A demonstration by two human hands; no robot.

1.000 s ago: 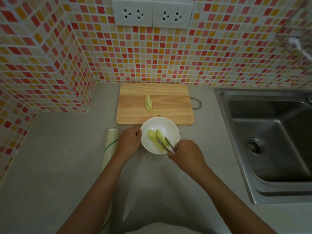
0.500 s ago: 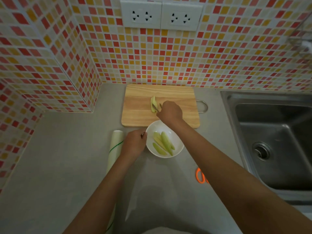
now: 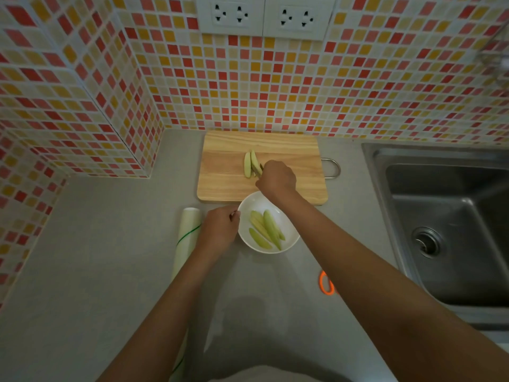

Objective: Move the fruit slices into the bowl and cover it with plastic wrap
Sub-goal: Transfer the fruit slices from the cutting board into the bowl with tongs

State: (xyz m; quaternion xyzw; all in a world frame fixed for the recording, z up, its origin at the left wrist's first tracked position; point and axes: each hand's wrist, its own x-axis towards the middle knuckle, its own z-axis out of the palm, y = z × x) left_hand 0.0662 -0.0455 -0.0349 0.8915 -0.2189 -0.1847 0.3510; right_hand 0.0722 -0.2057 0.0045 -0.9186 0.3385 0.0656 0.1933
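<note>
Where the wooden cutting board point(image 3: 234, 186) lies against the tiled wall, two pale green fruit slices point(image 3: 251, 164) rest side by side near its middle, long, narrow and tapered at both ends. The right hand point(image 3: 276, 179) is over the board just beside them, curled closed around thin metal tongs point(image 3: 259, 170) whose tips meet the nearer slice; whether the tips have clamped it cannot be told. The board is light, grained wood with rounded corners and a metal loop handle point(image 3: 332, 168) on its right edge.

Just in front of the board, touching its near edge, sits a round white bowl point(image 3: 289, 241), smooth and glossy. Several slices point(image 3: 265, 230) of the same green fruit lie in it, lined up roughly parallel. The left hand point(image 3: 220, 228) is at the bowl's left rim with the fingers folded loosely and the fingertips pinching the edge. The right forearm crosses above the bowl's right side and hides part of the rim.

Left of the bowl, a roll of plastic wrap point(image 3: 187, 238) lies lengthwise on the matte grey counter point(image 3: 96, 257), pale and cylindrical with a green line across it; the left arm covers its lower length. An orange scissor handle point(image 3: 326, 283) peeks out beside the right forearm. To the right is a stainless steel sink point(image 3: 451, 238) with a round drain.
</note>
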